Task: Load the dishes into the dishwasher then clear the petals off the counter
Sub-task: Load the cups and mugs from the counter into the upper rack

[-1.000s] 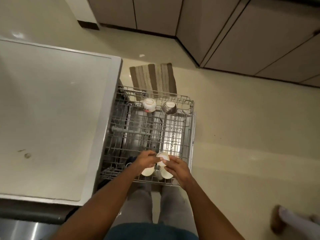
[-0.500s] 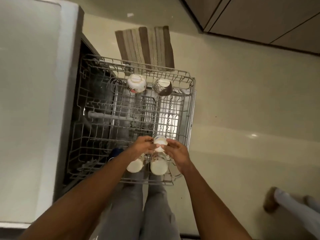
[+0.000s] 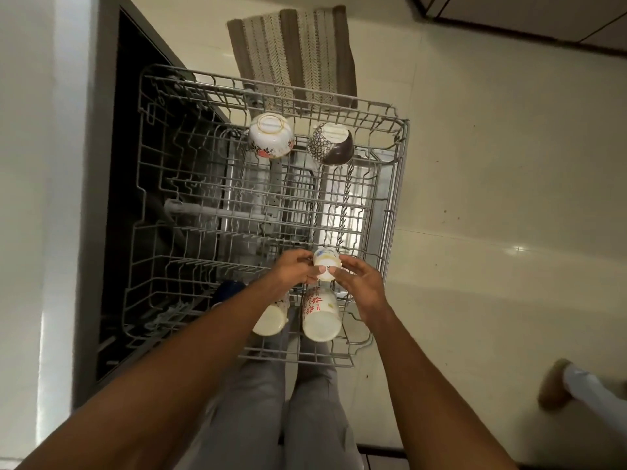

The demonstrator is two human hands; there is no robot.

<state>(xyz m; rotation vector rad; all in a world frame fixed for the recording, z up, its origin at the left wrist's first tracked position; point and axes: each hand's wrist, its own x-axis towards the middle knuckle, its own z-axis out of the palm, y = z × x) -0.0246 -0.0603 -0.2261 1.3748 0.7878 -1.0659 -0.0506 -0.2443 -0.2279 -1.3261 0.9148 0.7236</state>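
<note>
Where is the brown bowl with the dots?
In the head view, the brown dotted bowl sits upside down at the rack's far right corner, beside the white flowered bowl on its left.

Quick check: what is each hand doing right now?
Left hand: fingers pinch the small cup over the rack.
Right hand: fingertips hold the same cup from the other side.
</note>
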